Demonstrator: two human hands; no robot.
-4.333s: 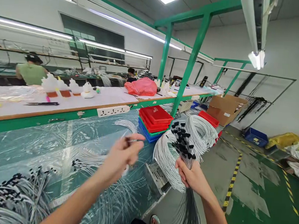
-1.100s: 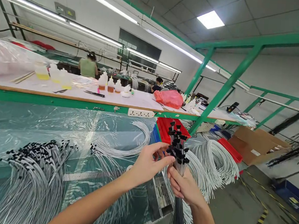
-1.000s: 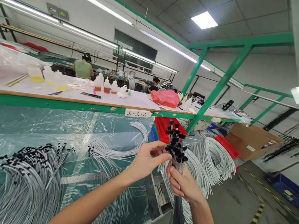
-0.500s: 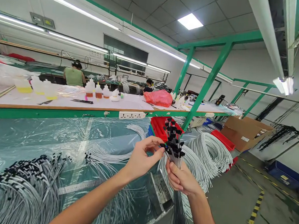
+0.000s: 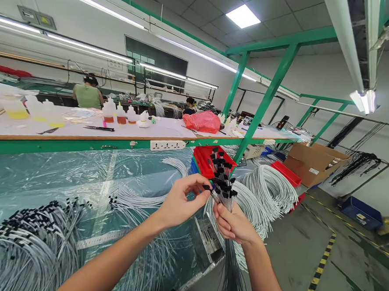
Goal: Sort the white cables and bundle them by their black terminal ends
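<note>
In my right hand [image 5: 232, 222] is a bundle of thin grey cables [image 5: 234, 271], gripped just below the black connectors [image 5: 224, 173] that cluster at its top. The loose ends hang down below my fist. My left hand [image 5: 186, 202] is at the left side of the bundle, thumb and fingertips pinching one cable's black connector [image 5: 207, 187]. That cable still runs into the bundle. A large pile of grey cables with black connectors [image 5: 28, 223] lies at the left of the bench, and a smaller fan of cables [image 5: 135, 199] lies behind my left forearm.
Coiled white cables [image 5: 271, 189] lie to the right, beside a red bin [image 5: 211, 157]. A metal fixture [image 5: 208, 236] sits at the bench edge. A raised shelf [image 5: 66, 131] with bottles and tweezers spans the back. Two people sit beyond it. A cardboard box [image 5: 312, 163] stands right.
My left hand has drawn the pinched connector slightly left, away from the cluster. The right hand keeps its hold on the bundle. The whole view has shifted a little.
</note>
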